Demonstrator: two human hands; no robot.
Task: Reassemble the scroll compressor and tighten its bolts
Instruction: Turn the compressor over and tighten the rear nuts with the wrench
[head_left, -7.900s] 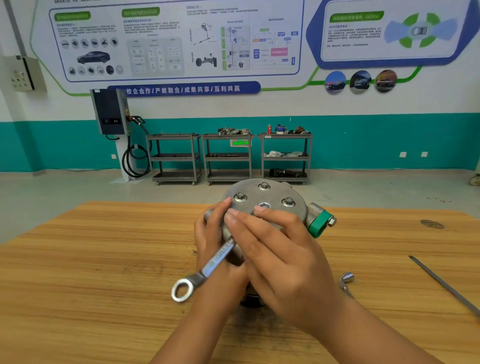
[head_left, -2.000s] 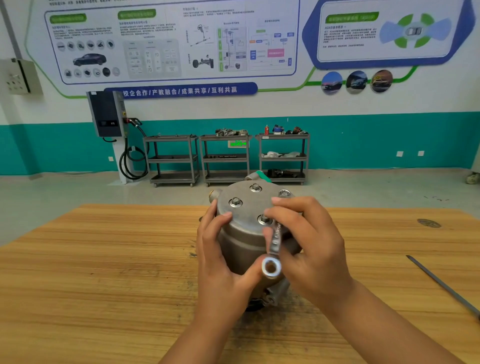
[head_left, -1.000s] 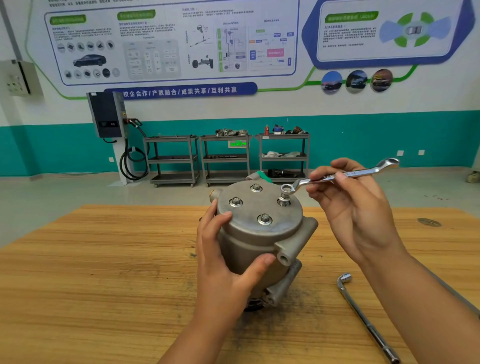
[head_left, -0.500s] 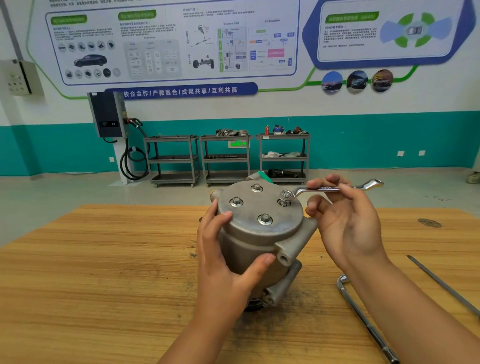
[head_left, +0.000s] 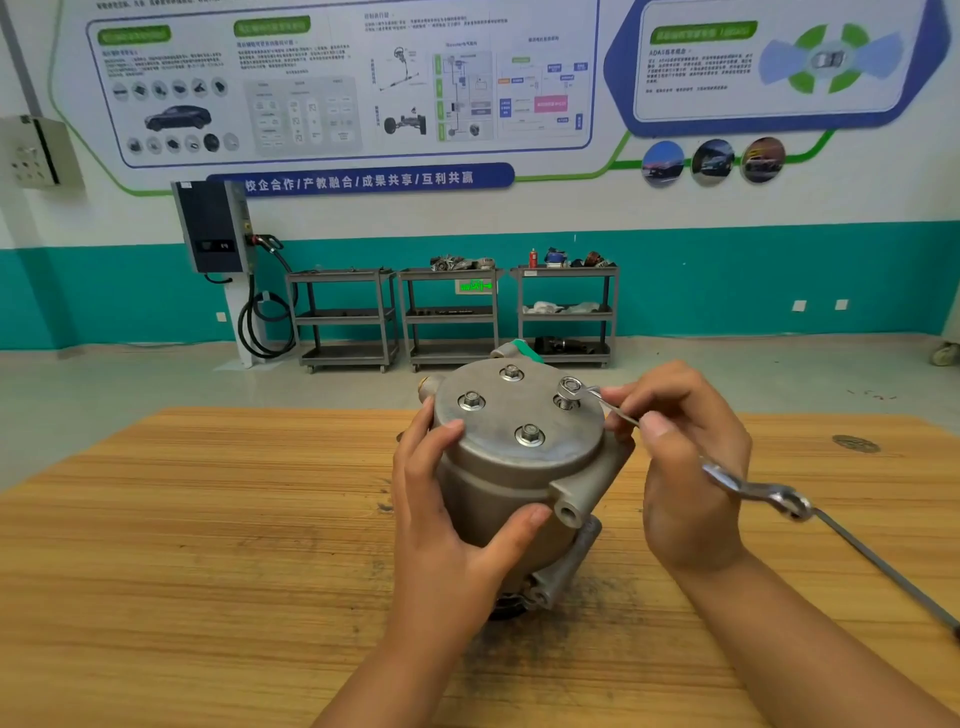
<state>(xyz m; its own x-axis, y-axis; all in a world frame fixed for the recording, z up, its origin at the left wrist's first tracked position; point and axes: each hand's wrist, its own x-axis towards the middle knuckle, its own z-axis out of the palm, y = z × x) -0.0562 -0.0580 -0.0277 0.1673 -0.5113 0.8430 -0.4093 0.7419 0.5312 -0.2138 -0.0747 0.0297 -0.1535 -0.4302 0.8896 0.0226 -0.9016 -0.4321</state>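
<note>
The grey metal scroll compressor (head_left: 511, 467) stands on end on the wooden table (head_left: 208, 519), its round cover facing me with several bolts in it. My left hand (head_left: 447, 514) grips the housing from the left, thumb under the front. My right hand (head_left: 685, 452) holds a silver ring wrench (head_left: 748, 486) by its shaft. The wrench's ring end sits on the right-hand bolt (head_left: 570, 387), which stands higher than the others. The handle slants down to the right.
A long thin metal rod (head_left: 893, 571) lies on the table at the right, reaching toward the right edge. A green-capped port (head_left: 524, 351) sticks out behind the compressor. Three shelf carts (head_left: 447, 317) and a charging unit stand by the far wall.
The wrench went from the front bolt to the right-hand bolt. Over the last half second my right hand swung its handle from pointing right to slanting down toward me. My left hand stayed put.
</note>
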